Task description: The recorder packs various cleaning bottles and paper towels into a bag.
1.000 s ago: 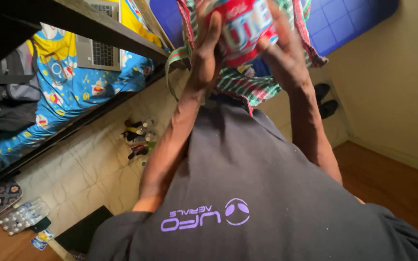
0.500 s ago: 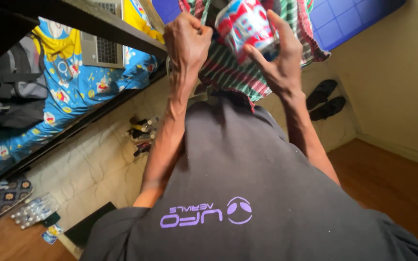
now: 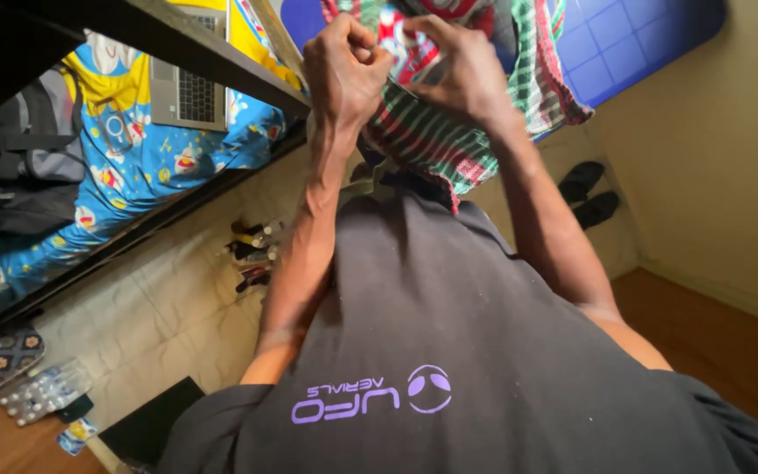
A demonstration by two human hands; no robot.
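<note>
While the red, white and blue can [image 3: 407, 46] showed nearly whole between both hands a second ago, it now sits mostly down inside the mouth of the green-and-red striped woven bag [image 3: 449, 140], with only a strip of its printed side showing between the knuckles; judging by that, the can is going into the bag and is nearly in. The left hand [image 3: 341, 63], which lay flat against the can a second ago, has since closed into a fist on the bag's rim, pinching the weave at the near left edge of the opening. The right hand [image 3: 460, 66] has turned over the can and curls down on top of it, fingers wrapped around its upper part, so the can lies directly under that palm and just beside the left fist, the two hands almost touching. Bag and hands are raised close to the camera, above the dark grey shirt [image 3: 449, 351]. Below to the left, bottles [image 3: 252, 250] stand on the pale tiled floor [image 3: 160, 298], near a bed with a blue cartoon sheet [image 3: 133, 167] and a laptop [image 3: 184, 95] on it.
</note>
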